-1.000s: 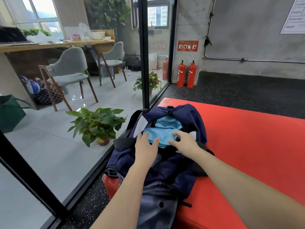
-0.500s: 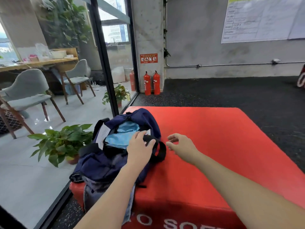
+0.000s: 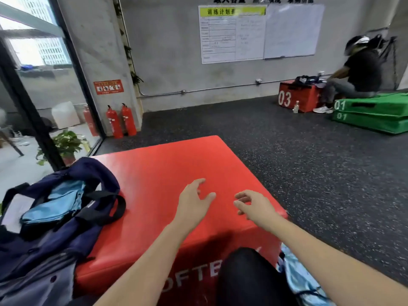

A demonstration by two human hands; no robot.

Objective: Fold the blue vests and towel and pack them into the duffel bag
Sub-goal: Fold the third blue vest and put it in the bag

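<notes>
A navy duffel bag point(image 3: 66, 235) lies open on the left side of the red soft box point(image 3: 167, 173). Folded light-blue fabric point(image 3: 55, 206) shows inside its opening, and a black strap curls over its right edge. My left hand point(image 3: 194, 202) hovers over the middle of the box with fingers spread and holds nothing. My right hand point(image 3: 254, 204) hangs near the box's right edge, fingers loosely curled and empty. More light-blue cloth point(image 3: 302, 281) lies low at the right, beside my dark-clad knee point(image 3: 247, 277).
Dark speckled floor point(image 3: 298, 162) spreads to the right. A glass wall with a black frame point(image 3: 33, 115) stands on the left, two red fire extinguishers point(image 3: 121, 120) by the pillar. Far right, a person point(image 3: 355, 74) sits on green mats point(image 3: 373, 113) by a red box marked 03 point(image 3: 295, 96).
Both hands have come off the duffel bag and moved right over the bare box top. My view has swung right, so the bag now sits at the left.
</notes>
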